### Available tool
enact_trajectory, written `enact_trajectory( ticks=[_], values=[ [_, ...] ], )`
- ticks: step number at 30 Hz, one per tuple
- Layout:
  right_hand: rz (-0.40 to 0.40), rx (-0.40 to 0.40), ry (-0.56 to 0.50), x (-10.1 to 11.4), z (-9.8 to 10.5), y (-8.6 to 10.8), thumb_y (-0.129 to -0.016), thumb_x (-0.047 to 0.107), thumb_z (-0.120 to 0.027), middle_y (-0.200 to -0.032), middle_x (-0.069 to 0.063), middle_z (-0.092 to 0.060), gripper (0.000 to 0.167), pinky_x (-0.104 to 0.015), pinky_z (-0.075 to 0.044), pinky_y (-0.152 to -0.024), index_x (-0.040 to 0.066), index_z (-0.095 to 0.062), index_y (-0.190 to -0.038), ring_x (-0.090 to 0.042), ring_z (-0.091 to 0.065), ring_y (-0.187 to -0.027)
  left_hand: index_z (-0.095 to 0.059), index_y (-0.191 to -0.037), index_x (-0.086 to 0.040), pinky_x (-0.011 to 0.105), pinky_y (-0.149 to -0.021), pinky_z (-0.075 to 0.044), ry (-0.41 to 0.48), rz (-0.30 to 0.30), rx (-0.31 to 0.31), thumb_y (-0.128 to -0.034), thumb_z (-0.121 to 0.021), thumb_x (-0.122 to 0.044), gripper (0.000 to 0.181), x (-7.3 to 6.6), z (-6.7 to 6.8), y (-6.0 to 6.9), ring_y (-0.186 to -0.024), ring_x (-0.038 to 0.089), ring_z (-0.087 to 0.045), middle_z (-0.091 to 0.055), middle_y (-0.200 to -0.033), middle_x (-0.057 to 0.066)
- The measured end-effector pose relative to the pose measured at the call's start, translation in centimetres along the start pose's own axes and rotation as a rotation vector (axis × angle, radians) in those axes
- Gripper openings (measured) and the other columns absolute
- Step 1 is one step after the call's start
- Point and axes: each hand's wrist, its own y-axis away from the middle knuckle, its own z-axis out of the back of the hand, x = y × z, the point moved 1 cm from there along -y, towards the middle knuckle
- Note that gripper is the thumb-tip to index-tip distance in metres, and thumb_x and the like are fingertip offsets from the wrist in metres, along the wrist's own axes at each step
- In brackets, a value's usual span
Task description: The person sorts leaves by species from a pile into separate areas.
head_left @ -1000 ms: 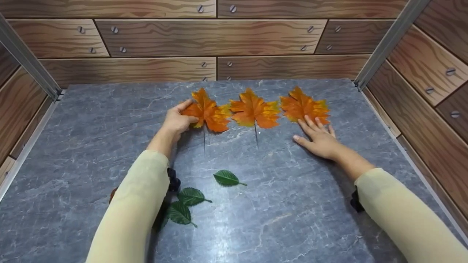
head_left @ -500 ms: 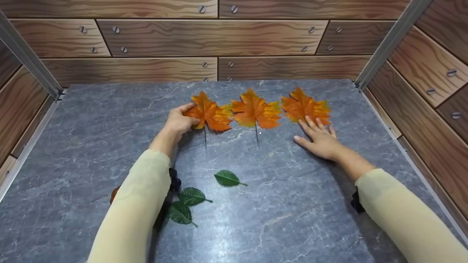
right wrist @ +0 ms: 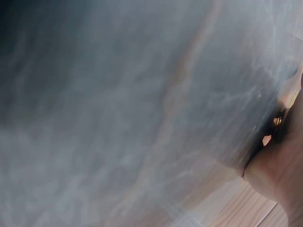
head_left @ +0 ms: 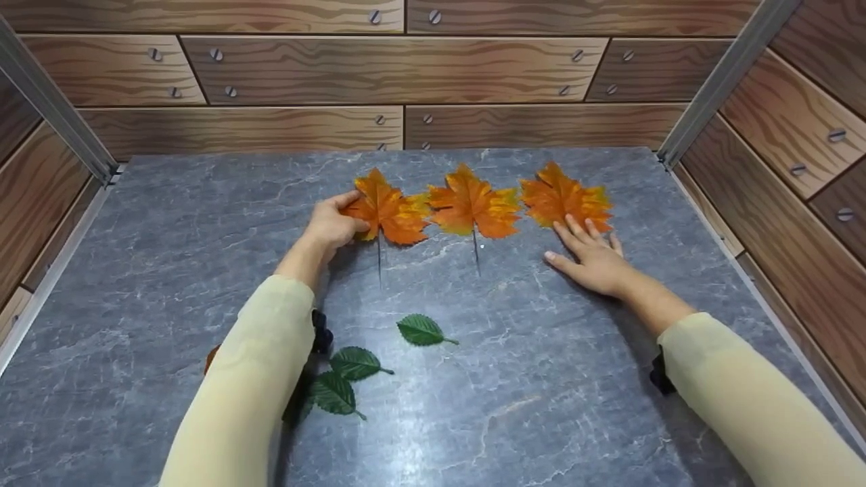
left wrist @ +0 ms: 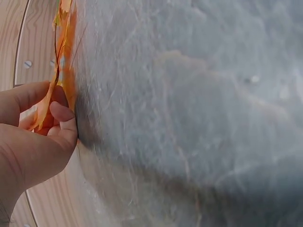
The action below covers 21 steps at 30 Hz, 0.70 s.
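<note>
In the head view, three orange maple leaves lie in a row near the back of the table. My left hand [head_left: 331, 223] pinches the left edge of the left maple leaf [head_left: 389, 213]; in the left wrist view that leaf's edge [left wrist: 45, 106] sits between thumb and fingers. Beside it is the middle maple leaf [head_left: 472, 203], its thin stem pointing toward me. My right hand [head_left: 592, 260] has its fingers spread, the fingertips resting on the lower part of the right maple leaf [head_left: 558, 193]. That leaf's stem is not visible.
Nearer me lie green leaves: one apart [head_left: 419, 329], and two touching, an upper [head_left: 355, 363] and a lower one [head_left: 333, 393]. My left sleeve partly hides a further dark green shape and a reddish-brown thing [head_left: 211, 358]. Wood-patterned walls [head_left: 392, 71] enclose the grey marbled table [head_left: 541, 379].
The left maple leaf and my left hand have shifted slightly toward me since a second ago, then stayed put. My right hand has kept its place on the right leaf.
</note>
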Motion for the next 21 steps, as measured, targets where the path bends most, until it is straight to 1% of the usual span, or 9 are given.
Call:
enact_trajectory(
  ticks=[5,8,11,13,15,17,19,20,21],
  values=[
    [0.004,0.001,-0.004,0.1,0.1,0.0,-0.108,0.071,-0.032,-0.178,-0.013,0.004,0.086,-0.075,0.015,-0.118,0.020,-0.008,-0.173,-0.045,0.011,-0.160,-0.039,-0.166,-0.015,0.032,-0.074,-0.052,-0.052,0.003,0.070,-0.0946,-0.072,0.007,0.082,-0.5,0.5,0.5,-0.111,0.026,-0.056,-0.049,-0.160,0.013],
    [0.005,0.000,-0.010,0.1,0.1,0.0,-0.108,0.070,-0.032,-0.178,-0.013,0.004,0.086,-0.075,0.015,-0.118,0.020,-0.008,-0.173,-0.045,0.011,-0.160,-0.034,-0.168,-0.015,0.037,-0.085,-0.056,-0.093,0.020,0.129,-0.0949,-0.074,0.002,0.085,-1.2,0.9,0.9,-0.121,0.028,-0.056,-0.043,-0.165,0.014],
    [0.007,0.001,-0.011,0.1,0.1,0.0,-0.108,0.070,-0.032,-0.177,-0.013,0.004,0.085,-0.075,0.015,-0.118,0.020,-0.008,-0.173,-0.045,0.011,-0.160,-0.030,-0.169,-0.015,0.043,-0.098,-0.056,-0.185,0.038,0.183,-0.0965,-0.076,-0.005,0.086,-1.9,1.5,1.3,-0.135,0.029,-0.051,-0.035,-0.170,0.013],
    [0.009,0.001,-0.010,0.1,0.1,0.0,-0.108,0.070,-0.032,-0.177,-0.013,0.004,0.085,-0.075,0.015,-0.118,0.020,-0.008,-0.173,-0.045,0.011,-0.160,-0.029,-0.169,-0.014,0.045,-0.103,-0.054,-0.256,0.042,0.217,-0.0979,-0.076,-0.010,0.085,-2.4,1.8,1.6,-0.140,0.029,-0.047,-0.031,-0.172,0.012],
    [0.010,0.002,-0.008,0.0,0.1,0.0,-0.108,0.070,-0.033,-0.178,-0.013,0.004,0.086,-0.075,0.015,-0.118,0.021,-0.008,-0.173,-0.045,0.011,-0.160,-0.030,-0.169,-0.013,0.045,-0.104,-0.053,-0.329,0.036,0.244,-0.0995,-0.075,-0.014,0.083,-2.8,2.1,1.8,-0.138,0.028,-0.049,-0.029,-0.172,0.013],
    [0.010,0.002,-0.008,0.0,0.1,0.0,-0.108,0.071,-0.033,-0.178,-0.013,0.004,0.086,-0.075,0.015,-0.117,0.021,-0.008,-0.173,-0.046,0.011,-0.160,-0.030,-0.169,-0.013,0.044,-0.101,-0.055,-0.365,0.040,0.259,-0.1004,-0.074,-0.016,0.081,-3.1,2.4,2.1,-0.129,0.025,-0.054,-0.030,-0.172,0.015],
    [0.006,0.003,-0.010,-0.1,0.0,-0.1,-0.108,0.071,-0.033,-0.178,-0.013,0.004,0.086,-0.075,0.015,-0.117,0.021,-0.008,-0.173,-0.045,0.011,-0.160,-0.031,-0.169,-0.013,0.041,-0.095,-0.055,-0.379,0.046,0.253,-0.1005,-0.074,-0.017,0.080,-3.3,2.7,2.3,-0.114,0.023,-0.058,-0.036,-0.168,0.017],
    [0.005,0.004,-0.011,-0.1,0.0,-0.1,-0.107,0.071,-0.033,-0.178,-0.013,0.005,0.086,-0.075,0.015,-0.117,0.021,-0.008,-0.173,-0.045,0.011,-0.160,-0.032,-0.168,-0.012,0.040,-0.094,-0.055,-0.386,0.043,0.246,-0.1002,-0.073,-0.016,0.079,-3.4,2.8,2.4,-0.110,0.022,-0.058,-0.039,-0.166,0.017],
    [0.003,0.004,-0.012,-0.2,-0.1,-0.1,-0.107,0.071,-0.033,-0.178,-0.013,0.005,0.087,-0.075,0.015,-0.117,0.021,-0.008,-0.173,-0.045,0.011,-0.160,-0.035,-0.167,-0.011,0.040,-0.096,-0.053,-0.417,0.032,0.231,-0.1001,-0.073,-0.016,0.077,-3.4,3.0,2.5,-0.109,0.022,-0.058,-0.043,-0.163,0.018]
  ],
)
